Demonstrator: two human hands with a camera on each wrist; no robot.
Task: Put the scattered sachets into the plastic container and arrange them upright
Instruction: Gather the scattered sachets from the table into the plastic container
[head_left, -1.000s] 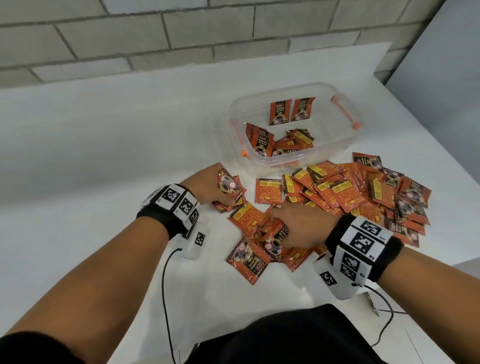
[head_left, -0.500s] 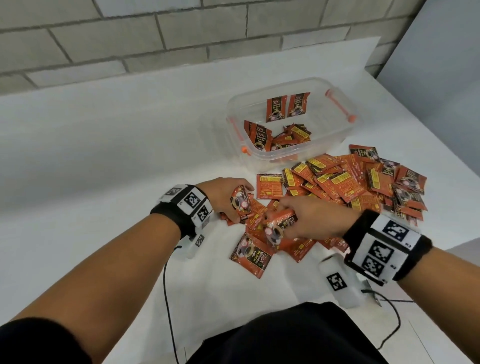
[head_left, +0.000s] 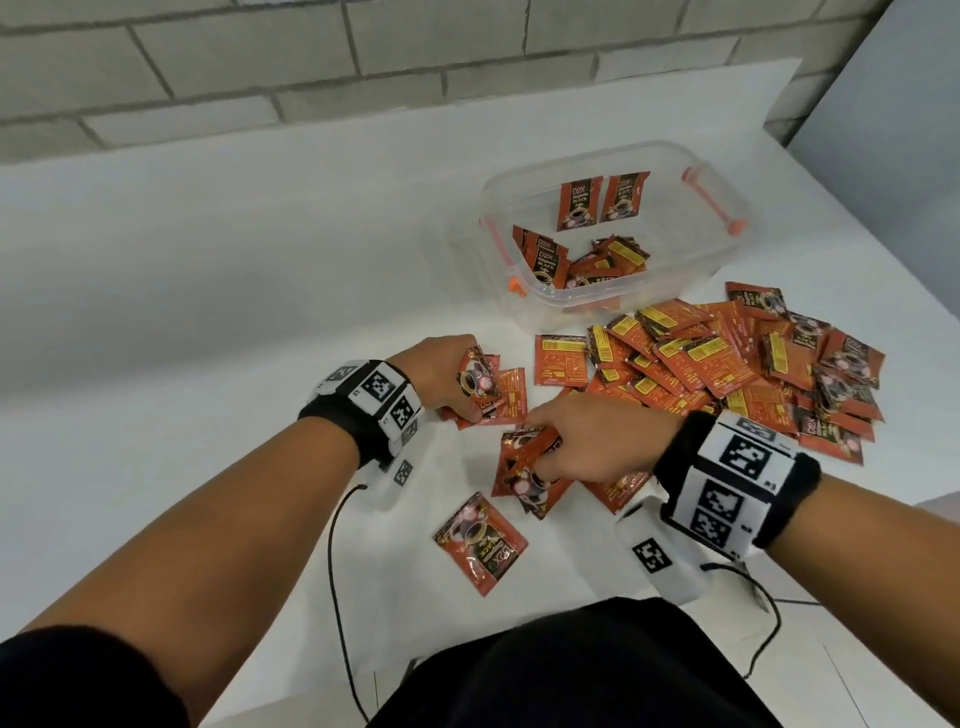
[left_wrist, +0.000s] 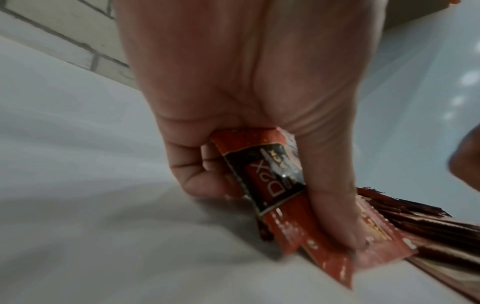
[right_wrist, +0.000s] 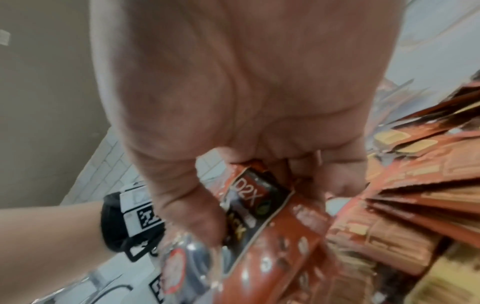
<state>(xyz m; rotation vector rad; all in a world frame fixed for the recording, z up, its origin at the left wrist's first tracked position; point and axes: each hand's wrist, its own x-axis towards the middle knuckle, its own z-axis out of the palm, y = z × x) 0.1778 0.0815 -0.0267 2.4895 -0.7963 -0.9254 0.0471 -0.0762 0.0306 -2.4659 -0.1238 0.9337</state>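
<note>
A heap of orange-red coffee sachets lies on the white table in front of a clear plastic container. Inside it, two sachets stand against the far wall and several others lie tumbled. My left hand grips a small bunch of sachets between thumb and curled fingers at the heap's left edge. My right hand grips another bunch of sachets just right of it. One sachet lies alone nearest my body.
A grey brick wall runs behind the table. The table's right edge passes close to the heap. The container has orange latches at both ends. Black cables trail from the wrist cameras over the near edge.
Both hands have drawn closer together near the heap's left edge, each lifting a bunch of sachets. The right hand moved left and toward my body with its bunch.
</note>
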